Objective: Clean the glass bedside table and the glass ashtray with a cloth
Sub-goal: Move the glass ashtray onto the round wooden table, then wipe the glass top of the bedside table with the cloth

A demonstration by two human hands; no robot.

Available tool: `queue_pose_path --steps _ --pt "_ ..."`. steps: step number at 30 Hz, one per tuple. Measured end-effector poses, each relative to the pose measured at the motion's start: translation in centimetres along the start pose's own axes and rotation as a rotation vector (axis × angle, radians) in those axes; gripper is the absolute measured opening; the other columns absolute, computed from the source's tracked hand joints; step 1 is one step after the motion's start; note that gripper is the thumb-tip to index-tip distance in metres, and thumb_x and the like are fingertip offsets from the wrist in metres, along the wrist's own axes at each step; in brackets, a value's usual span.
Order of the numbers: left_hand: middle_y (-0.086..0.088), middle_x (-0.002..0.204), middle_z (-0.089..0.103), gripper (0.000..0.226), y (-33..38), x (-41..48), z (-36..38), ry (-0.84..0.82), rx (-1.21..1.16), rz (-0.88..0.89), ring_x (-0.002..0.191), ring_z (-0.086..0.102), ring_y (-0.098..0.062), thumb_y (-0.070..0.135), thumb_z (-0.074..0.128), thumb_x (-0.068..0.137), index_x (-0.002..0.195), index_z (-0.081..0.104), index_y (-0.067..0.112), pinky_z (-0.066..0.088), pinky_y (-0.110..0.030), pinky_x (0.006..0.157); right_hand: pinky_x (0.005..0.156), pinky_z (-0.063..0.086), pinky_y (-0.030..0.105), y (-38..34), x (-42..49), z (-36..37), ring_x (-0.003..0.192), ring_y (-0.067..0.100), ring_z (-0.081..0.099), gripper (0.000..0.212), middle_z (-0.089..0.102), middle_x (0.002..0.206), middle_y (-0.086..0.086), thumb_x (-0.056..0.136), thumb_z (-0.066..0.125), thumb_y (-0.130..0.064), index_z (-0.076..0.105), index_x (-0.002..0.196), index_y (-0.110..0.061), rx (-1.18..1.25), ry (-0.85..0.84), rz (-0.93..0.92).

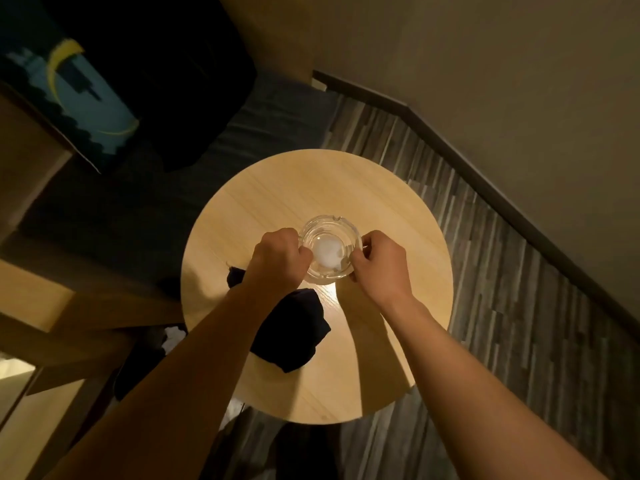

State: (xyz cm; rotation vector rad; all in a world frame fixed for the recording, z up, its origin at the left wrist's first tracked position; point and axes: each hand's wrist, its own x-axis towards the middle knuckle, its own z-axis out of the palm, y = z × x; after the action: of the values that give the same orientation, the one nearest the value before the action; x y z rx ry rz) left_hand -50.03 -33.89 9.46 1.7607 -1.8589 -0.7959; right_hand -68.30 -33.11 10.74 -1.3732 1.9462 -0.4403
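Note:
A clear glass ashtray (329, 247) stands near the middle of a round, light wood-coloured table (346, 181). My left hand (277, 258) grips its left rim and my right hand (375, 263) grips its right rim. A pale round patch shows in the ashtray's bottom. A dark cloth (294, 330) lies crumpled on the table in front of the ashtray, partly under my left forearm, with a corner of it (235, 275) showing to the left of my left wrist.
Grey striped flooring (485, 271) runs right of the table, bordered by a dark skirting board and a beige wall (485, 64). A bed with dark bedding (138, 168) and a patterned cushion (79, 95) lies at the left. Wooden furniture (41, 306) stands at the lower left.

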Motion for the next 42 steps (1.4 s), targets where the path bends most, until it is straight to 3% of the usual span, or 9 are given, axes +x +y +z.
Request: queue_pose_path --steps 5,10,15,19,25,29,34,37,42 --pt "-0.013 0.058 0.042 0.021 -1.8 0.4 1.0 -0.006 0.032 0.039 0.052 0.032 -0.024 -0.006 0.064 0.086 0.067 0.055 -0.006 0.023 -0.026 0.055 0.062 0.046 0.036 0.8 0.8 1.8 0.077 0.029 0.061 0.006 0.066 0.082 0.009 0.090 0.058 -0.010 0.062 0.091 -0.005 -0.009 -0.018 0.025" --pt "-0.021 0.062 0.052 0.015 -2.8 0.3 1.4 -0.031 0.040 -0.005 0.053 0.041 -0.030 -0.006 0.065 0.089 0.076 0.060 -0.013 0.036 -0.037 0.050 0.059 0.043 0.034 1.1 0.9 2.6 0.075 0.025 0.058 0.007 0.063 0.082 0.006 0.090 0.058 -0.011 0.063 0.093 -0.006 -0.019 -0.007 0.042" --pt "-0.017 0.098 0.073 0.027 -1.9 0.8 0.6 -0.165 0.148 -0.247 0.083 0.062 -0.032 0.026 0.058 0.100 0.109 0.068 0.002 0.051 -0.042 0.077 0.069 0.048 0.035 1.2 0.1 2.2 0.082 0.025 0.062 0.011 0.067 0.089 0.005 0.097 0.059 -0.020 0.063 0.100 -0.010 0.006 0.021 0.040" --pt "-0.015 0.105 0.073 0.037 -2.7 -1.8 -2.1 -0.082 0.120 -0.175 0.095 0.068 -0.030 0.035 0.064 0.099 0.120 0.068 0.004 0.052 -0.035 0.081 0.068 0.054 0.037 1.2 -3.0 1.6 0.077 0.022 0.066 0.017 0.069 0.083 0.001 0.100 0.058 -0.032 0.063 0.095 -0.016 0.048 0.019 0.047" --pt "-0.012 0.148 0.042 0.066 -5.1 -8.0 -3.3 -0.218 0.321 -0.454 0.134 0.044 -0.036 0.060 0.062 0.093 0.145 0.047 0.022 0.047 -0.053 0.105 0.063 0.046 0.032 0.5 -8.7 4.1 0.077 0.014 0.062 0.032 0.066 0.083 -0.006 0.090 0.068 -0.051 0.063 0.090 -0.019 0.010 -0.176 0.152" --pt "-0.012 0.146 0.044 0.068 -5.3 -11.1 -2.3 -0.243 0.214 -0.513 0.135 0.044 -0.035 0.045 0.068 0.096 0.152 0.037 0.023 0.051 -0.053 0.104 0.054 0.036 0.024 0.1 -10.1 6.9 0.070 0.003 0.055 0.027 0.059 0.079 -0.011 0.089 0.075 -0.041 0.059 0.092 -0.019 0.012 -0.171 0.192" --pt "-0.011 0.124 0.065 0.032 -5.3 -12.1 -2.0 -0.137 -0.060 -0.513 0.117 0.064 -0.027 0.014 0.064 0.101 0.132 0.058 0.010 0.056 -0.037 0.095 0.058 0.041 0.032 0.1 -10.0 8.2 0.071 0.022 0.058 0.021 0.063 0.073 0.004 0.092 0.073 -0.021 0.061 0.078 -0.011 0.162 -0.134 0.244" --pt "-0.014 0.128 0.065 0.027 -5.6 -13.0 -3.5 -0.136 -0.233 -0.594 0.118 0.063 -0.030 0.013 0.060 0.105 0.131 0.058 0.006 0.052 -0.032 0.090 0.066 0.049 0.047 -0.8 -10.7 7.5 0.069 0.024 0.058 0.025 0.067 0.077 0.018 0.091 0.075 -0.021 0.064 0.080 -0.001 0.246 -0.117 0.241" --pt "-0.011 0.131 0.065 0.031 -5.7 -17.1 -8.4 -0.114 -0.430 -0.645 0.121 0.063 -0.027 0.021 0.061 0.105 0.133 0.059 0.008 0.053 -0.034 0.097 0.066 0.058 0.047 -4.7 -13.2 5.3 0.070 0.028 0.066 0.021 0.068 0.078 0.020 0.091 0.075 -0.015 0.065 0.085 0.003 0.354 -0.197 0.175"
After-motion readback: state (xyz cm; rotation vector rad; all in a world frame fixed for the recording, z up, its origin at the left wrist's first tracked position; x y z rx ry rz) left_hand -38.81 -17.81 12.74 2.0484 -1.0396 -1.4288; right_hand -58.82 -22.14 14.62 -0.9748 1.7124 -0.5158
